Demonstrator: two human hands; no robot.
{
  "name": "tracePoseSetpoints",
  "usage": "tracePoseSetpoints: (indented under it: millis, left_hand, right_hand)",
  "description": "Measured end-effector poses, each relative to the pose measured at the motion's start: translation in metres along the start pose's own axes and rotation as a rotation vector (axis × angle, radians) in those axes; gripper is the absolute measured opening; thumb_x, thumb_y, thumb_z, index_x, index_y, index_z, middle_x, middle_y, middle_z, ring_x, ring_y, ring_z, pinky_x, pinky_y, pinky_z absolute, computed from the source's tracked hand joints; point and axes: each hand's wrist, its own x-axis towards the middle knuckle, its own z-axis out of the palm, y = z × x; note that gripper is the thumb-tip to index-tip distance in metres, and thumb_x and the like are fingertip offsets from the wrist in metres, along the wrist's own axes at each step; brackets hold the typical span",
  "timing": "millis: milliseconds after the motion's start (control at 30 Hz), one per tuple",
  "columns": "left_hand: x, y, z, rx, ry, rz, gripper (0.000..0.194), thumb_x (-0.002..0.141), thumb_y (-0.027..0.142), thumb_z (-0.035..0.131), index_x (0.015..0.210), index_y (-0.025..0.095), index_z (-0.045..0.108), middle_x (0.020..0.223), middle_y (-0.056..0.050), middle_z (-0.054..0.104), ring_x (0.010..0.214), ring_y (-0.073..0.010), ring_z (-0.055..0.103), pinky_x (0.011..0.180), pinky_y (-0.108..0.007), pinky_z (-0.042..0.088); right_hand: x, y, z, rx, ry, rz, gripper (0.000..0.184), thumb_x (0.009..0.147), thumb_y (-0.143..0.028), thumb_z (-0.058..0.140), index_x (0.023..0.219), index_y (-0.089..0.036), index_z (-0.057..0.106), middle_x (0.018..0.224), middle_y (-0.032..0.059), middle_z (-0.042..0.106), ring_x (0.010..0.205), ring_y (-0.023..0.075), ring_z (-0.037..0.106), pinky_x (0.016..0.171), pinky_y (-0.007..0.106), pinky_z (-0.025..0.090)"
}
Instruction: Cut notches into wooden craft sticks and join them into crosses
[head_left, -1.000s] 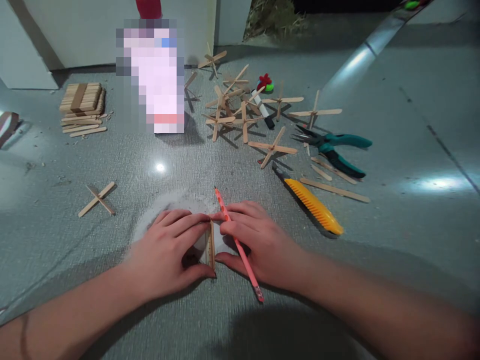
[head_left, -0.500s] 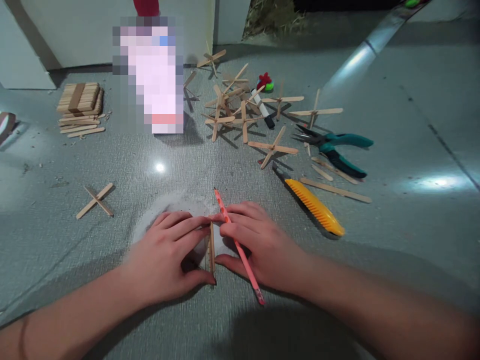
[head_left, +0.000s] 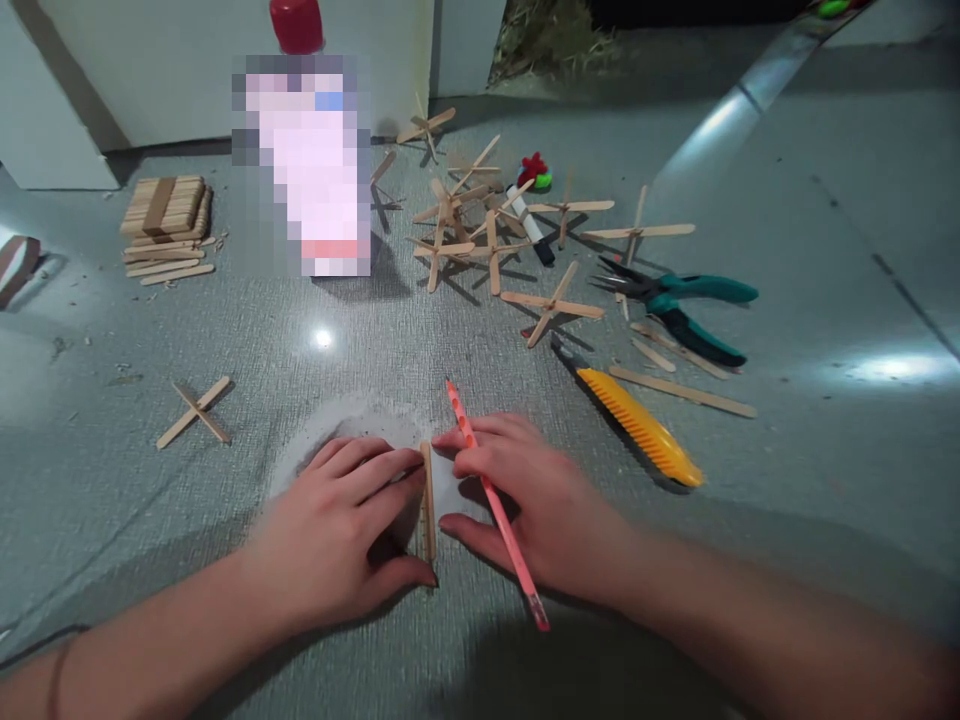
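Near the front centre, a pair of narrow wooden craft sticks (head_left: 428, 500) stands on edge, close together, pointing away from me. My left hand (head_left: 345, 510) grips them from the left, its fingertips at the far end and the thumb at the near end. Just to their right is my right hand (head_left: 540, 500), with a pink pencil (head_left: 504, 525) lodged between its fingers, the tip pointing away. That hand's index fingertip and thumb are spread a little apart from the sticks. Pale powdery patches (head_left: 300, 440) show on the floor under my hands.
Farther off lie several crossed-stick pieces (head_left: 553, 306) and a marker (head_left: 531, 225). Pliers (head_left: 667, 295) and a yellow utility knife (head_left: 637, 425) are at right. A bundle of sticks (head_left: 165, 207) and a blurred, red-capped bottle (head_left: 296, 25) stand back left. One crossed pair (head_left: 196, 410) lies at left.
My right fingertips have drawn slightly to the right, away from the sticks' far end. My left hand keeps its grip. The whole view has shifted a little.
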Motion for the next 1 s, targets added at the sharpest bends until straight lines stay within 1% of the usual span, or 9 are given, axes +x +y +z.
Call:
tracePoseSetpoints:
  millis: [67,133,267,500,667,833,1000]
  left_hand:
    - [0.0005,-0.0001,0.0000,-0.006,0.000,-0.002,0.069,0.083,0.060,0.082,0.130,0.013,0.065,0.134,-0.012,0.071,0.117,-0.0341,0.063,0.098,-0.056,0.053]
    - [0.0009,-0.0003,0.0002,-0.014,0.001,-0.004,0.070,0.081,0.059,0.083,0.130,0.013,0.064,0.134,-0.011,0.072,0.117,-0.0339,0.064,0.098,-0.056,0.053]
    - [0.0002,-0.0006,0.0006,-0.019,0.019,-0.008,0.071,0.080,0.059,0.084,0.132,0.014,0.064,0.135,-0.010,0.072,0.116,-0.0339,0.065,0.098,-0.057,0.053]
    - [0.0000,-0.0002,0.0013,-0.016,0.037,-0.010,0.073,0.078,0.062,0.084,0.130,0.015,0.065,0.134,-0.008,0.074,0.116,-0.0341,0.068,0.098,-0.058,0.052]
    - [0.0006,-0.0006,0.0015,-0.010,0.039,-0.003,0.073,0.080,0.064,0.083,0.131,0.014,0.066,0.133,-0.008,0.074,0.116,-0.0334,0.068,0.098,-0.057,0.052]
    - [0.0000,-0.0005,0.0014,-0.019,0.036,-0.004,0.071,0.081,0.065,0.081,0.129,0.014,0.067,0.132,-0.009,0.075,0.116,-0.0343,0.067,0.098,-0.057,0.052]
    - [0.0006,0.0001,0.0016,-0.004,0.058,0.006,0.071,0.080,0.065,0.081,0.128,0.014,0.068,0.131,-0.009,0.076,0.114,-0.0345,0.069,0.097,-0.055,0.053]
  right_hand:
    - [0.0008,-0.0005,-0.0001,-0.022,-0.038,-0.013,0.030,0.084,-0.025,0.081,0.100,-0.023,0.056,0.125,0.0083,0.075,0.122,0.0306,0.063,0.103,0.051,0.047]
    - [0.0016,-0.0014,-0.0001,-0.040,-0.048,-0.014,0.030,0.084,-0.024,0.081,0.100,-0.023,0.056,0.125,0.0084,0.075,0.123,0.0311,0.062,0.103,0.051,0.047]
    - [0.0024,-0.0036,-0.0003,-0.065,-0.045,-0.026,0.028,0.085,-0.024,0.080,0.100,-0.023,0.057,0.123,0.0084,0.076,0.121,0.0309,0.063,0.101,0.050,0.048]
    - [0.0027,-0.0035,-0.0002,-0.087,-0.043,-0.041,0.025,0.088,-0.029,0.079,0.101,-0.022,0.059,0.124,0.0095,0.076,0.120,0.0324,0.064,0.101,0.051,0.049]
    - [0.0023,-0.0037,0.0009,-0.103,-0.044,-0.057,0.024,0.090,-0.029,0.079,0.102,-0.021,0.060,0.125,0.0102,0.076,0.119,0.0325,0.064,0.100,0.051,0.050]
    - [0.0019,-0.0039,0.0014,-0.104,-0.048,-0.055,0.023,0.091,-0.031,0.078,0.102,-0.022,0.060,0.125,0.0104,0.076,0.120,0.0325,0.063,0.099,0.052,0.050]
    - [0.0025,-0.0039,0.0009,-0.114,-0.049,-0.059,0.024,0.090,-0.030,0.078,0.102,-0.021,0.059,0.126,0.0108,0.075,0.119,0.0327,0.064,0.099,0.052,0.050]
